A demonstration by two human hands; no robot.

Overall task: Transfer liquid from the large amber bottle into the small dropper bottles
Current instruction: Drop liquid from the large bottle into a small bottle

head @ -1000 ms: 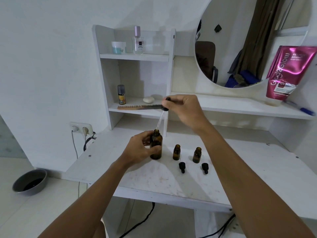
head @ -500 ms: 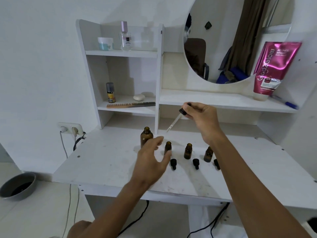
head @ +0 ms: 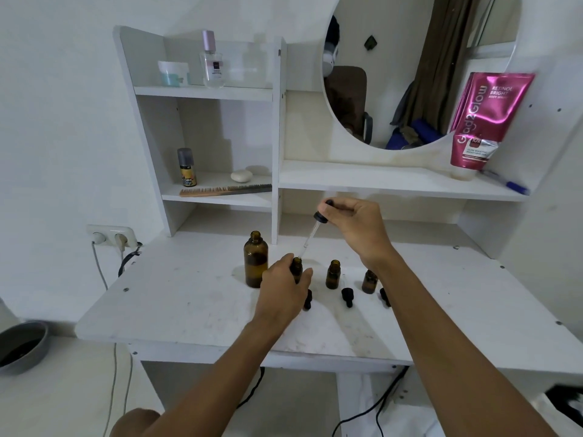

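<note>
The large amber bottle [head: 255, 263] stands uncapped on the white desk [head: 189, 313]. To its right stand three small amber dropper bottles. My left hand [head: 284, 287] grips the leftmost small bottle [head: 296, 269]. My right hand [head: 356, 225] pinches the black bulb of a glass dropper [head: 312, 236], tilted so its tip hovers just above that bottle's mouth. The middle small bottle [head: 333, 275] and the right small bottle [head: 369, 281] stand uncapped. Black dropper caps [head: 347, 296] lie in front of them; one is partly hidden behind my left hand.
A white shelf unit [head: 279, 137] rises behind the bottles, with a comb [head: 225, 190] on it. A round mirror [head: 410, 74] and a pink tube [head: 485, 121] stand at back right. A wall socket [head: 110, 236] sits left; a grey bowl [head: 22, 345] lies on the floor.
My left hand let go of the large bottle and closed around the leftmost small bottle. My right hand carried the dropper down and right, its tip now over that small bottle.
</note>
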